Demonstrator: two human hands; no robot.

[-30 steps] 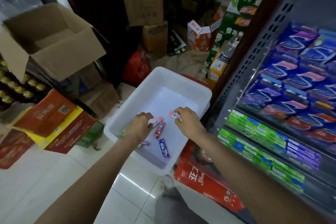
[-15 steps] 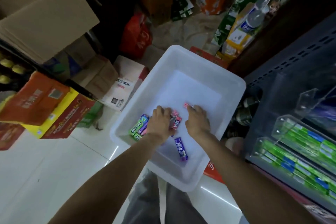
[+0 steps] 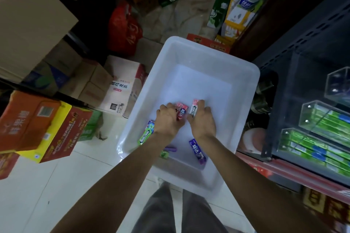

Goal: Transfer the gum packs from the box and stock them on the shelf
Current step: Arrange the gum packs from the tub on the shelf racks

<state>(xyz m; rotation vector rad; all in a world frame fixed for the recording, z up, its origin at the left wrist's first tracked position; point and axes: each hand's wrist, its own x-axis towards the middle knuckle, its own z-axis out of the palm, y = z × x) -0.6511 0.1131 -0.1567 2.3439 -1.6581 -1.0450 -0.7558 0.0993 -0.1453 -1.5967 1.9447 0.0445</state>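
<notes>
Box: white plastic box [image 3: 244, 104] at the centre of the frame, standing on the tiled floor [image 3: 56, 185].
Left hand: left hand [image 3: 168, 121] low in the box, fingers curled round a red gum pack [image 3: 181, 110]; how many packs it holds, I cannot tell.
Right hand: right hand [image 3: 202, 124] just beside it, pinching a white-and-pink gum pack [image 3: 194, 108] by its long sides.
Loose packs: a green Doublemint pack [image 3: 145, 136] lies against the box's left wall, partly under the left wrist; a purple pack [image 3: 197, 150] lies lower right of the hands; another small purple pack [image 3: 171, 149] and a green one [image 3: 164, 154] show beside the left forearm.
Shelf: shelf [image 3: 312, 47] at the right of the frame, with clear acrylic trays [image 3: 310, 111] holding rows of green packs [image 3: 325, 121].
Step, as I judge it: gathering packs before carrying them to the shelf.
Risk, slip: the wrappers look slick, so a loose grip on several packs at once could let one fall back or onto the floor.
Risk, sorting: colours are mixed in the hands, so a pack may land in the wrong tray.
Risk, leftovers: the packs hidden under the forearm could be missed.
</notes>
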